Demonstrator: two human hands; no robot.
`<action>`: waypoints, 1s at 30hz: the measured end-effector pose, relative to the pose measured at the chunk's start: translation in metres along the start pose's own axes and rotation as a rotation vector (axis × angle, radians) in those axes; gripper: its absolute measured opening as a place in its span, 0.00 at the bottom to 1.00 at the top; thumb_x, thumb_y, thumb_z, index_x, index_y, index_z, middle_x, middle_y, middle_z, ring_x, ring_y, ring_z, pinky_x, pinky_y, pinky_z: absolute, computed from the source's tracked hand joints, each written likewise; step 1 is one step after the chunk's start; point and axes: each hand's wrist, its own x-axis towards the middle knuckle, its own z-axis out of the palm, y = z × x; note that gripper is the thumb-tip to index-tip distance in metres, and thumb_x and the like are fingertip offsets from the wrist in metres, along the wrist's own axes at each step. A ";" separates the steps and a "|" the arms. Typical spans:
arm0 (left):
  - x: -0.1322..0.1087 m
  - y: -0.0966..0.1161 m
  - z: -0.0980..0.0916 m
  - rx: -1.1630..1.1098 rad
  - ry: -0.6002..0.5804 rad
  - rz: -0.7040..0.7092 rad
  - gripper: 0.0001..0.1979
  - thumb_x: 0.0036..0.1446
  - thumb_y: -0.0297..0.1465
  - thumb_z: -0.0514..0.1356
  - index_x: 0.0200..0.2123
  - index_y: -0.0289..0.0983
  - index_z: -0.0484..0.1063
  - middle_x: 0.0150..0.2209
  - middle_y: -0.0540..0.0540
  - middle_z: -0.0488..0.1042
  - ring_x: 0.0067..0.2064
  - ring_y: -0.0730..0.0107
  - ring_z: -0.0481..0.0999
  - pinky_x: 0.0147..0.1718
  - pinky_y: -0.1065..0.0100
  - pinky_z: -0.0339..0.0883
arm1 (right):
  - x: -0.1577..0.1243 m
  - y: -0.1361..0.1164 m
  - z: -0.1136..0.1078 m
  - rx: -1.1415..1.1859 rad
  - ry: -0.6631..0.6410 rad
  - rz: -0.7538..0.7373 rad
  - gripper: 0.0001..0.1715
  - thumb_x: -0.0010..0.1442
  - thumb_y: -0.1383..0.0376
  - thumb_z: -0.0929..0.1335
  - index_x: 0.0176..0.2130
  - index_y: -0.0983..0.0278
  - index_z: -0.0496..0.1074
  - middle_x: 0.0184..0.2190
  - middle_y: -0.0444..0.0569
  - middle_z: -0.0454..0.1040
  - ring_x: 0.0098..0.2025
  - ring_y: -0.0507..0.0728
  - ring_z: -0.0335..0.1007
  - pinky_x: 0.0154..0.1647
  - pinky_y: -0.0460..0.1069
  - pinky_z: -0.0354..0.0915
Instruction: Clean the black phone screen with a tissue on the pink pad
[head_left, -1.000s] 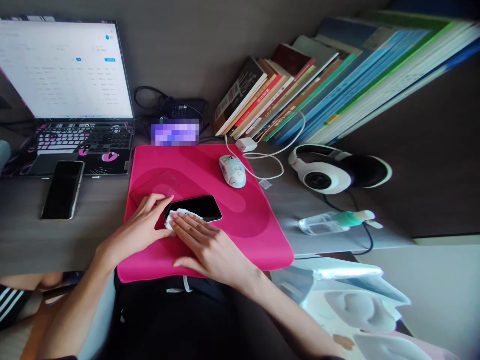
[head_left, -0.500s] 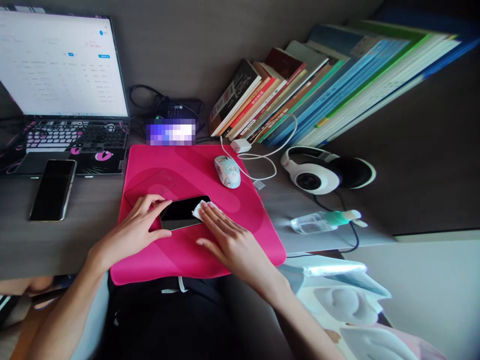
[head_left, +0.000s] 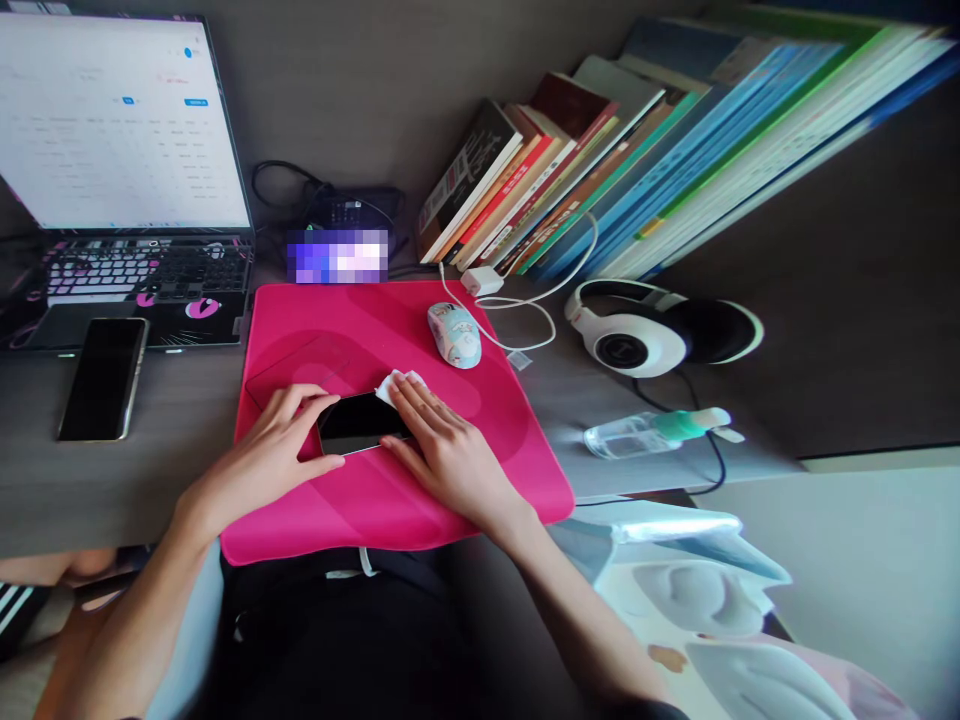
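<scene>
A black phone [head_left: 358,424] lies screen up on the pink desk mat [head_left: 517,480]. My left hand [head_left: 279,435] grips its left end, thumb on the near edge and fingers on the far edge. Under the fingertips of my right hand [head_left: 446,440] is a white tissue [head_left: 388,385], pressed at the far right part of the screen. The right thumb rests at the phone's near edge, and the hand hides the phone's right end. A thin clear sheet [head_left: 300,368] appears to lie on the mat behind my left hand.
Behind the phone sits a patterned mouse [head_left: 454,336]. A laptop [head_left: 127,130] and a second phone [head_left: 103,380] are on the left. Rightward are a charger with white cable [head_left: 482,281], leaning books [head_left: 540,190], headphones [head_left: 637,340] and a spray bottle [head_left: 634,436] lying down.
My right hand has slid the tissue slightly left and away from me, to the phone's far edge. Its thumb has come in to the near edge. My left hand keeps its hold.
</scene>
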 end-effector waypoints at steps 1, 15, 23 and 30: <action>0.000 0.001 0.000 0.003 0.004 0.001 0.32 0.70 0.44 0.62 0.72 0.53 0.55 0.69 0.45 0.59 0.72 0.51 0.62 0.72 0.48 0.60 | 0.000 0.000 0.000 0.002 0.000 -0.002 0.39 0.77 0.55 0.63 0.77 0.68 0.51 0.75 0.61 0.58 0.78 0.64 0.49 0.75 0.63 0.62; 0.002 0.004 0.000 0.008 0.018 -0.008 0.32 0.69 0.45 0.63 0.72 0.53 0.57 0.69 0.44 0.60 0.72 0.48 0.62 0.72 0.44 0.59 | -0.003 -0.003 -0.003 -0.038 0.013 -0.015 0.42 0.76 0.56 0.65 0.78 0.65 0.48 0.74 0.61 0.61 0.76 0.66 0.55 0.73 0.64 0.66; 0.003 0.003 0.001 0.030 0.030 0.014 0.32 0.69 0.45 0.63 0.71 0.52 0.56 0.69 0.44 0.61 0.72 0.51 0.62 0.72 0.47 0.59 | -0.008 -0.009 -0.002 -0.116 0.033 -0.015 0.39 0.76 0.59 0.65 0.77 0.70 0.52 0.72 0.64 0.62 0.74 0.68 0.59 0.72 0.64 0.67; 0.002 0.004 0.000 0.035 0.029 0.020 0.32 0.70 0.45 0.62 0.71 0.52 0.56 0.69 0.44 0.61 0.72 0.50 0.62 0.72 0.46 0.59 | -0.012 -0.010 -0.003 -0.137 0.018 -0.028 0.38 0.76 0.66 0.63 0.78 0.69 0.48 0.72 0.64 0.62 0.73 0.69 0.61 0.72 0.65 0.67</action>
